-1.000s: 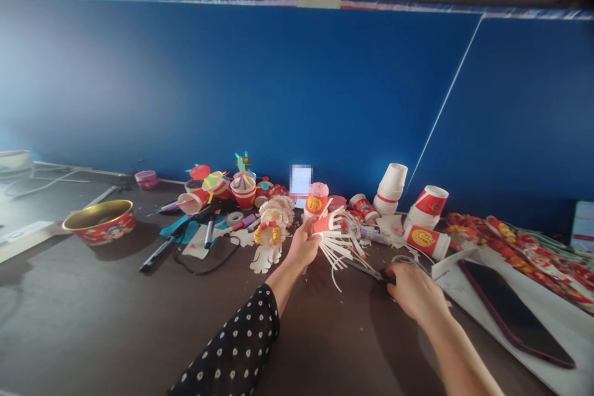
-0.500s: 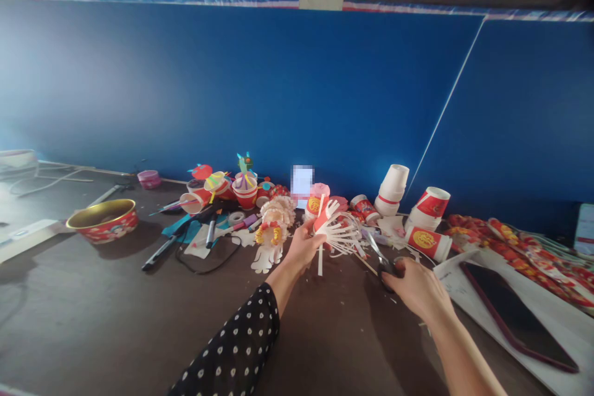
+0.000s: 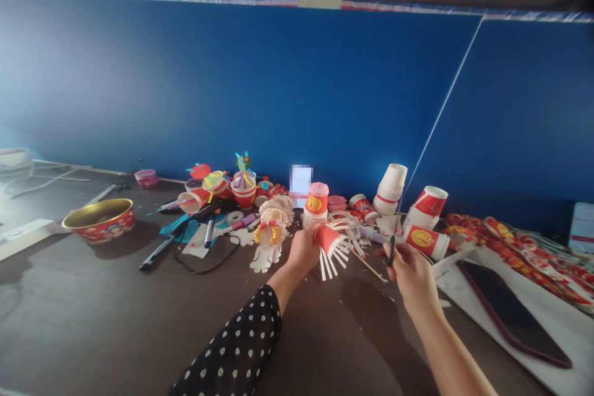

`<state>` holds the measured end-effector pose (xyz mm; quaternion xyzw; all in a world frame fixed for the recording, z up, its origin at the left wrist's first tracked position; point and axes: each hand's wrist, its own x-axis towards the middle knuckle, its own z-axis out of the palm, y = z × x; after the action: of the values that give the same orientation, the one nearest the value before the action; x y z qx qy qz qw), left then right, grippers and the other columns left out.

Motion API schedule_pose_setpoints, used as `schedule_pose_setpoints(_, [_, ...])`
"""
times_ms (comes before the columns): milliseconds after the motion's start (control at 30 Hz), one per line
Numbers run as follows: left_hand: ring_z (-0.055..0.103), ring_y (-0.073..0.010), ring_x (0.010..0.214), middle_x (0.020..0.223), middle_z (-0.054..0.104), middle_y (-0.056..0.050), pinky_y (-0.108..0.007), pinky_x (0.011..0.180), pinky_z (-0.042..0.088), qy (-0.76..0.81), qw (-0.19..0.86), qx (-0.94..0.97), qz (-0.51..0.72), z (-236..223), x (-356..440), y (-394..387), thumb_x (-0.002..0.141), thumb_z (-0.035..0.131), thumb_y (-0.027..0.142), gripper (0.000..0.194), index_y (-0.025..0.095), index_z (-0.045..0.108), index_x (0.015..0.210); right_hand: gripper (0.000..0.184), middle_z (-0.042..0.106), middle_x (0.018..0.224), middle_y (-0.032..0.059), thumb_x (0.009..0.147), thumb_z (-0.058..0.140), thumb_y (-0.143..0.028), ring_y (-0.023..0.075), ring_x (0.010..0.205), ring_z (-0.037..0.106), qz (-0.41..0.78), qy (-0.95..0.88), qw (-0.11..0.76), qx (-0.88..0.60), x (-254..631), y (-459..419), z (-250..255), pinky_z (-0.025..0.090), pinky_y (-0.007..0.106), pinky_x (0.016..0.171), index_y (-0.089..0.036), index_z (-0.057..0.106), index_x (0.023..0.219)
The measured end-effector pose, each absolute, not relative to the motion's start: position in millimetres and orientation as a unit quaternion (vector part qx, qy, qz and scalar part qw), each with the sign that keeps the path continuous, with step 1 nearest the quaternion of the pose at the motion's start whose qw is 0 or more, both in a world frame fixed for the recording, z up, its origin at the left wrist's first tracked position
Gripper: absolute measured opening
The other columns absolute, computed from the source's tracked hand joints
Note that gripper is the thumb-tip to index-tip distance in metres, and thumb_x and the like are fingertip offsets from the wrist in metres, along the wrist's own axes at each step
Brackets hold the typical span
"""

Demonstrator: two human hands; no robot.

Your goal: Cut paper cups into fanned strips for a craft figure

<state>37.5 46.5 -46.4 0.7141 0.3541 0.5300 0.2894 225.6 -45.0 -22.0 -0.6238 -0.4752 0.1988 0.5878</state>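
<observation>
A red paper cup [image 3: 328,240], its wall cut into white fringe strips [image 3: 330,263], is gripped in the left hand [image 3: 302,252] above the dark brown surface [image 3: 74,322]; narrow dark scissors [image 3: 392,246] are pinched upright, apparently closed, in the right hand [image 3: 413,278]. Strip-cutting appears in progress, further cuts seemingly called for. A stacked column of red-printed cups [image 3: 315,210] and curled paper offcuts [image 3: 346,226] crowd the space just behind.

Two hands [image 3: 304,252] [image 3: 413,278], one fringed paper cup [image 3: 330,241], one pair of scissors [image 3: 392,247], one red bowl [image 3: 99,227].
</observation>
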Motion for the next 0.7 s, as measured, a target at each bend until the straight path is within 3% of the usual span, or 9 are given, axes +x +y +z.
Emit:
schedule_pose_setpoints(100, [0.057, -0.0194, 0.097, 0.107, 0.062, -0.006, -0.030, 0.086, 0.041, 0.331, 0.215, 0.772, 0.498, -43.3, 36.3, 39.5, 0.069, 0.043, 0.000, 0.049, 0.021, 0.058, 0.111, 0.038, 0.063, 0.061, 0.0024, 0.067, 0.057, -0.053, 0.0095, 0.040, 0.046, 0.255, -0.473, 0.610, -0.582, 210.5, -45.8, -23.7, 0.034, 0.022, 0.039, -0.016, 0.057, 0.077])
schedule_pose_setpoints(300, [0.055, -0.0191, 0.094, 0.104, 0.062, -0.006, -0.035, 0.085, 0.036, 0.272, 0.042, 0.862, 0.426, -36.5, 38.2, 33.2, 0.080, 0.046, 0.016, 0.037, 0.027, 0.055, 0.114, 0.039, 0.065, 0.064, 0.0042, 0.070, 0.057, -0.051, 0.0153, 0.052, 0.057, 0.368, -0.467, 0.611, -0.522, 200.3, -49.5, -26.9, 0.041, 0.023, 0.045, -0.014, 0.061, 0.082])
schedule_pose_setpoints(433, [0.053, -0.0184, 0.092, 0.103, 0.063, -0.005, -0.035, 0.083, 0.032, 0.242, -0.047, 0.885, 0.394, -33.5, 39.0, 31.7, 0.083, 0.043, 0.022, 0.032, 0.030, 0.055, 0.112, 0.039, 0.067, 0.070, 0.0027, 0.063, 0.069, -0.042, 0.0185, 0.060, 0.062, 0.464, -0.442, 0.621, -0.451, 196.0, -50.1, -25.1, 0.045, 0.026, 0.052, -0.017, 0.060, 0.091])
schedule_pose_setpoints(567, [0.050, -0.0189, 0.094, 0.105, 0.061, -0.005, -0.037, 0.084, 0.030, 0.257, -0.083, 0.883, 0.385, -32.3, 40.0, 30.0, 0.084, 0.040, 0.021, 0.038, 0.030, 0.047, 0.120, 0.039, 0.068, 0.074, 0.0030, 0.059, 0.073, -0.034, 0.0194, 0.066, 0.063, 0.469, -0.437, 0.638, -0.426, 190.4, -50.3, -23.9, 0.047, 0.028, 0.056, -0.017, 0.059, 0.092])
schedule_pose_setpoints(700, [0.041, -0.0259, 0.106, 0.117, 0.052, -0.009, -0.043, 0.088, 0.027, 0.339, -0.098, 0.849, 0.394, -28.1, 39.0, 24.4, 0.078, 0.047, 0.024, 0.052, 0.024, 0.036, 0.129, 0.032, 0.067, 0.076, 0.0010, 0.058, 0.073, -0.026, 0.0174, 0.067, 0.062, 0.438, -0.408, 0.679, -0.424, 191.5, -46.6, -28.4, 0.047, 0.026, 0.058, -0.018, 0.058, 0.085])
